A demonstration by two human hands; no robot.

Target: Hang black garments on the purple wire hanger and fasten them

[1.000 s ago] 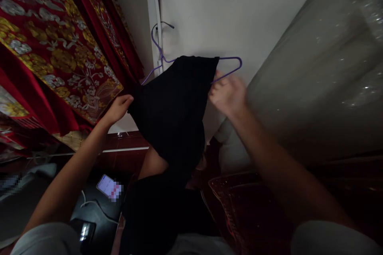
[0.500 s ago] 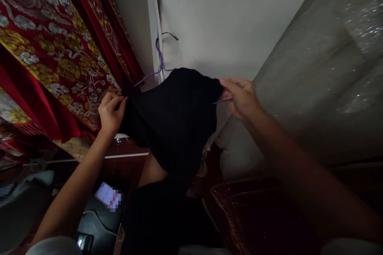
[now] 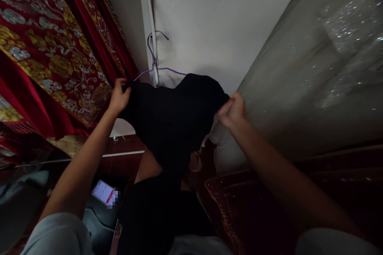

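A black garment (image 3: pixel 173 119) hangs over a purple wire hanger (image 3: pixel 155 65) in front of a white wall. My left hand (image 3: pixel 119 97) pinches the garment's left shoulder, fingers closed on the cloth. My right hand (image 3: pixel 231 111) grips the garment's right shoulder, where the hanger's right end is now hidden under the fabric. The hanger's hook rises above, beside a white vertical strip (image 3: pixel 146 20). The rest of the garment drops down into shadow.
Red drapes with gold and silver embroidery (image 3: pixel 50 48) hang at the left. A pale glittery fabric (image 3: pixel 314 71) fills the right. Below lie a lit phone (image 3: pixel 103 192) on a dark surface and a dark red cushion (image 3: pixel 251 207).
The hanger's right end, bare one second ago, is now covered by the garment. My right hand moved down onto the right shoulder; my left hand rose to the left shoulder.
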